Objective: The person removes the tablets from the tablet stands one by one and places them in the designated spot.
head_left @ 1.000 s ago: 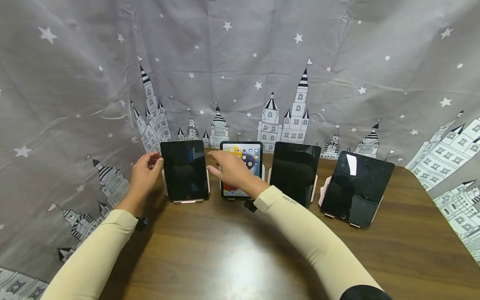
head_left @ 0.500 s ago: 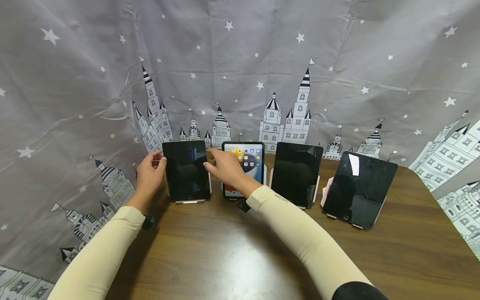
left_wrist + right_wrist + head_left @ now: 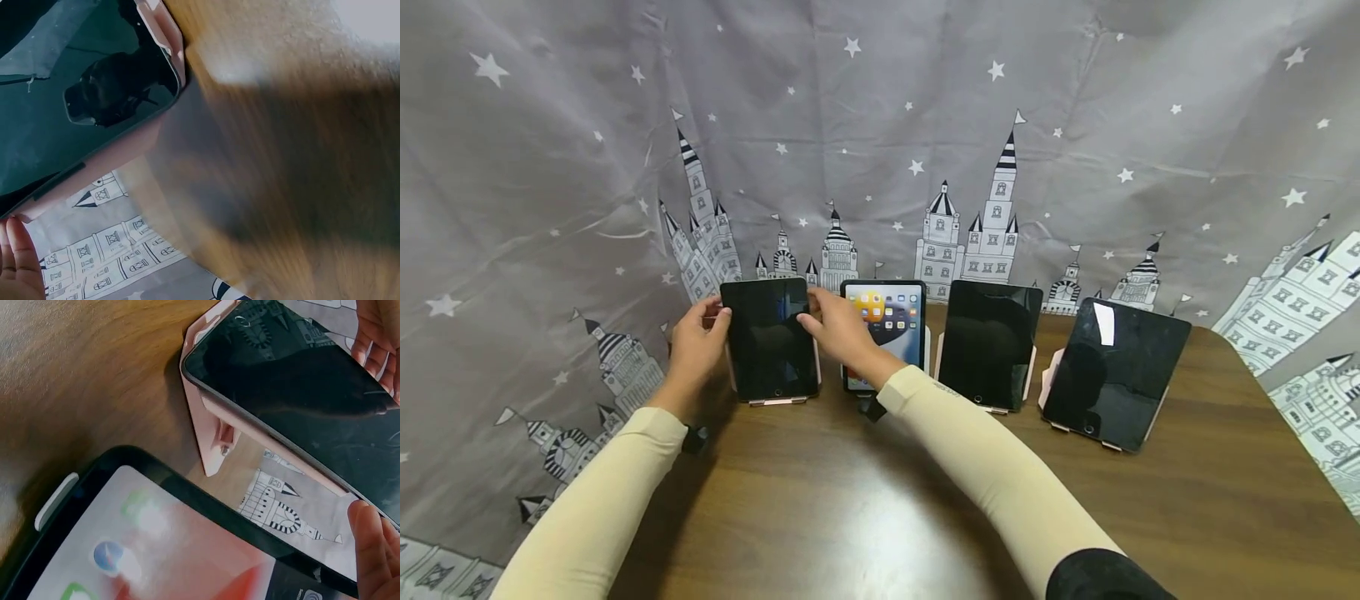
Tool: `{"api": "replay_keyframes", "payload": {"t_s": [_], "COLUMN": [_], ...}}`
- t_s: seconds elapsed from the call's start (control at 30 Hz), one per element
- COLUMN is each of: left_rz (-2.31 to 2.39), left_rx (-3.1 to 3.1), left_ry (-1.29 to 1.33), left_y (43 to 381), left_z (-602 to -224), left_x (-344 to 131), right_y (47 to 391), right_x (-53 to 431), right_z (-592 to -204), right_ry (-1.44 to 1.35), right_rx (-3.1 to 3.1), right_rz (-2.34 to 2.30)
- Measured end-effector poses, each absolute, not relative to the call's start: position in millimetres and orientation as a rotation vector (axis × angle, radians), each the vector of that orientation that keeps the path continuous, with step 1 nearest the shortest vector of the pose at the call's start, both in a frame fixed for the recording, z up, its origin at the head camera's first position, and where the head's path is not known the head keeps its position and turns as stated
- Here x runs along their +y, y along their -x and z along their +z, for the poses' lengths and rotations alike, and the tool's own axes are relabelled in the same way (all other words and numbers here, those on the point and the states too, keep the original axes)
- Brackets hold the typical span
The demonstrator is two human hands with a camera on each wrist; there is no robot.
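The leftmost tablet (image 3: 769,354) has a dark screen and leans upright on a pink stand (image 3: 778,402). My left hand (image 3: 695,342) grips its upper left edge, thumb at the front rim and fingers partly hidden behind. On the opposite edge, my right hand (image 3: 844,331) pinches it, the thumb on the front and the other fingers reaching behind. The right wrist view shows that thumb (image 3: 369,550) against the tablet's rim, with the pink stand (image 3: 209,428) under the tablet. Only fingertips (image 3: 22,250) of the left hand appear in the left wrist view, at the tablet's edge.
Beside it stands a tablet with a lit home screen (image 3: 904,321), partly behind my right hand. Two dark tablets, one (image 3: 988,350) and another (image 3: 1116,379), lean on stands farther right. A grey castle-print curtain (image 3: 880,125) hangs behind the wooden table (image 3: 820,500).
My right hand has moved left from in front of the lit tablet to the right edge of the leftmost tablet and now pinches it. The left hand stays at the left edge.
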State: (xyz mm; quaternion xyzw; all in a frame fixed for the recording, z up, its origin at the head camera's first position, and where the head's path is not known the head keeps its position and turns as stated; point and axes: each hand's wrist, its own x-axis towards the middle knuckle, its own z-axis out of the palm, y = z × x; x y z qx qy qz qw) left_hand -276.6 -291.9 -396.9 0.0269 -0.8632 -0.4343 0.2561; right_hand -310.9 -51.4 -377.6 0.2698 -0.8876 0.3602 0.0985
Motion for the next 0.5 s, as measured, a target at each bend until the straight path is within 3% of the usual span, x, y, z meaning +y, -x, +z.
{"api": "replay_keyframes", "payload": {"t_s": [0.5], "left_rz": [-1.279], "left_rx": [-2.316], "left_ry": [-0.180], "left_y": [271.9], "left_z": [-390.2], "left_x": [-287.5], "right_y": [309.2], "right_x": [-61.8], "right_z": [-380.4], "right_ry": [-0.653], "right_rx": [-2.582], "right_rz": [1.306]}}
